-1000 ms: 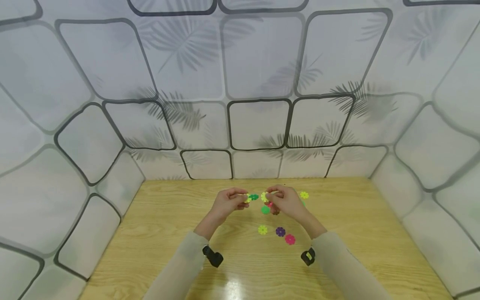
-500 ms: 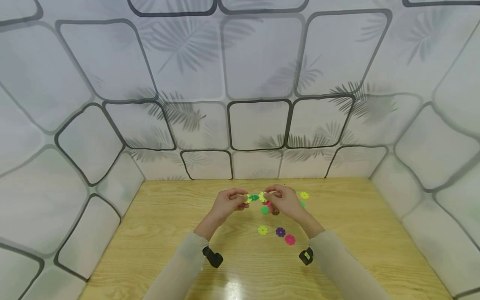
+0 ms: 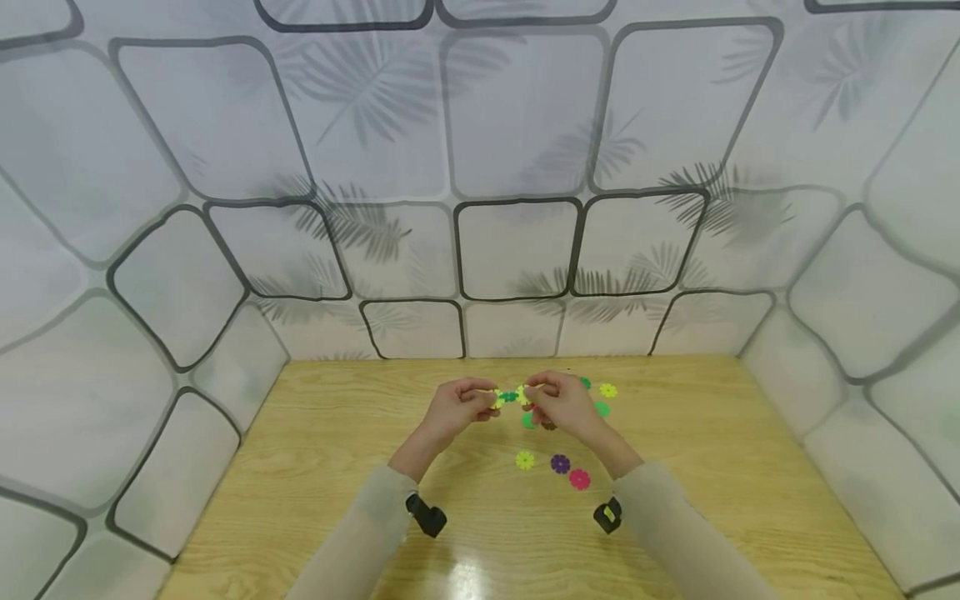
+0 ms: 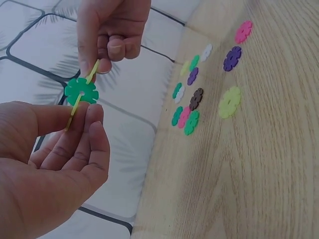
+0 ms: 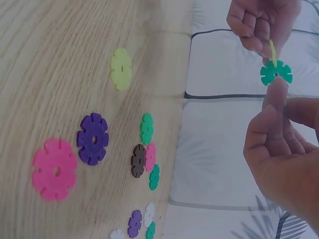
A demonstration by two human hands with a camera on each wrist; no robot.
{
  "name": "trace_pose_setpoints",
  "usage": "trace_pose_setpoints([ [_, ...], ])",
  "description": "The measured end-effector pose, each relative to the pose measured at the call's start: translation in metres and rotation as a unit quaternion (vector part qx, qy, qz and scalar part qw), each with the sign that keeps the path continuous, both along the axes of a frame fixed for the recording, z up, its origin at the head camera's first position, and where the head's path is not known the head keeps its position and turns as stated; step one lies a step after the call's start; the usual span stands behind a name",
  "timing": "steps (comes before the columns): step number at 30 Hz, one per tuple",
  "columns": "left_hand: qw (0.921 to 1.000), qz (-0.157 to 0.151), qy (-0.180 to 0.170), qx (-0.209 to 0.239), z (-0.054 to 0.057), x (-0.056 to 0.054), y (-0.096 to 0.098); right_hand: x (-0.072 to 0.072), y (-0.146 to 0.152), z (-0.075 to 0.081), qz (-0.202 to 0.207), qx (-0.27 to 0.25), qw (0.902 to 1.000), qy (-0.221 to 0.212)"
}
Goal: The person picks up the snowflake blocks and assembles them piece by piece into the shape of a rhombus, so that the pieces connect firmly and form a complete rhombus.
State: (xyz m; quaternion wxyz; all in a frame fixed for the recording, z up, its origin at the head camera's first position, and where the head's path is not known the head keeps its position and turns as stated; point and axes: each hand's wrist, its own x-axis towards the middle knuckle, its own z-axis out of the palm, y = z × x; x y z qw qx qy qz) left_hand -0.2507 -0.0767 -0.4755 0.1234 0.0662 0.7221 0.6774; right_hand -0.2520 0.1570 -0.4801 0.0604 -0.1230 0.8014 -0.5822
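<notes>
My left hand (image 3: 459, 406) pinches a yellow notched flower disc (image 4: 75, 113) between thumb and fingers. A green flower disc (image 4: 82, 90) is joined edge-on to it, its face crossing the yellow one. From the other side, my right hand (image 3: 567, 408) pinches a second yellow flower disc (image 4: 92, 71), whose edge meets the green disc's rim; how deep it sits in a notch I cannot tell. Both hands are held up off the table. In the right wrist view, the right fingers (image 5: 276, 102) hide most of their own yellow disc.
On the wooden table (image 3: 337, 467) lie loose flower discs: a yellow one (image 3: 525, 460), a purple one (image 3: 560, 464) and a pink one (image 3: 580, 479) in front. Several more, including a brown one (image 4: 196, 99), lie beyond. Patterned cloth walls (image 3: 517, 250) enclose the back and sides.
My right hand has moved a little left, bringing its yellow disc up against the green one. Green discs behind that hand show more now. The left hand stays in place.
</notes>
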Motion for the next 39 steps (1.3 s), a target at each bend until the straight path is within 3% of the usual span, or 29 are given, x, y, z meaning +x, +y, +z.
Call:
trace_pose_setpoints([
  [8,0.9999,0.005,0.007,-0.007,0.0,0.0,0.001,0.002,-0.007,0.0,-0.028,0.002,0.9995,0.015],
  [18,0.9997,0.015,-0.014,-0.014,0.002,-0.001,0.001,0.003,-0.014,-0.001,-0.038,0.014,0.9991,0.009],
  [33,0.9997,0.002,-0.024,-0.001,-0.002,-0.003,-0.003,0.005,-0.016,0.006,-0.018,0.013,0.9995,0.02],
  [39,0.9992,-0.02,-0.031,0.013,-0.006,-0.006,-0.006,0.005,-0.014,0.004,-0.016,0.015,0.9996,0.016],
])
